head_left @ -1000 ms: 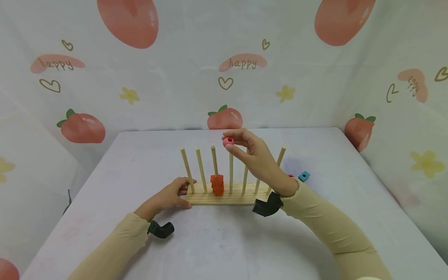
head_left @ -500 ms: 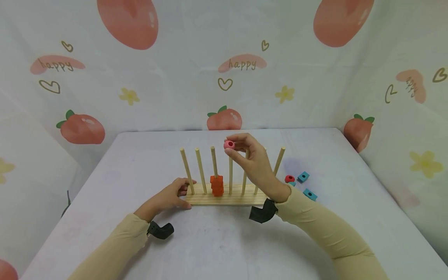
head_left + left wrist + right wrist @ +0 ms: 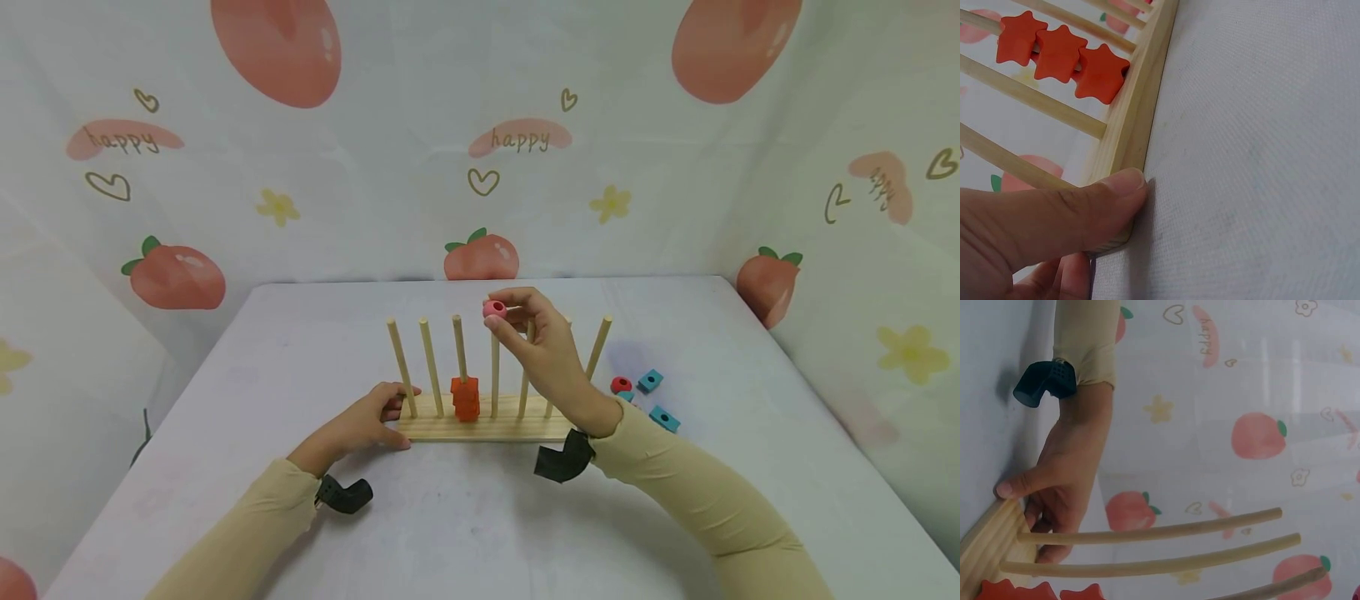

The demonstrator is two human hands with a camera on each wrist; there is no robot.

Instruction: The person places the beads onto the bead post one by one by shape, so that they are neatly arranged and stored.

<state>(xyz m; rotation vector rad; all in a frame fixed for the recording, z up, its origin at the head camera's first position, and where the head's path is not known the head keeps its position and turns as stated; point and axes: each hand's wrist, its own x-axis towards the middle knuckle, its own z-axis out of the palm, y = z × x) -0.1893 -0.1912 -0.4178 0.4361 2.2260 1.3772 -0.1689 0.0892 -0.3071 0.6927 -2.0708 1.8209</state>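
Nearest, in front of the rack [image 3: 480, 430], two beige sleeves [image 3: 240, 529] are cut off by the head view's lower edge. The left hand [image 3: 363, 421] grips the rack's left end, thumb on its front edge, fingers curled behind. The right hand [image 3: 551, 354] reaches over the rack's right part, thumb and fingertips pinching a pink bead [image 3: 490, 312] at the top of the rack's fourth peg from the left; whether it is threaded there I cannot tell. That hand hides most of the sixth peg. Three orange stars [image 3: 1059, 53] are stacked on the rack's third peg. On the desk [image 3: 450, 517] right of the rack lie a red bead [image 3: 616, 384] and two blue blocks [image 3: 656, 386]; another blue piece is mostly hidden. Behind the rack, the cloth [image 3: 375, 192] reads "happy" twice; sideways lettering further right is only partly legible.
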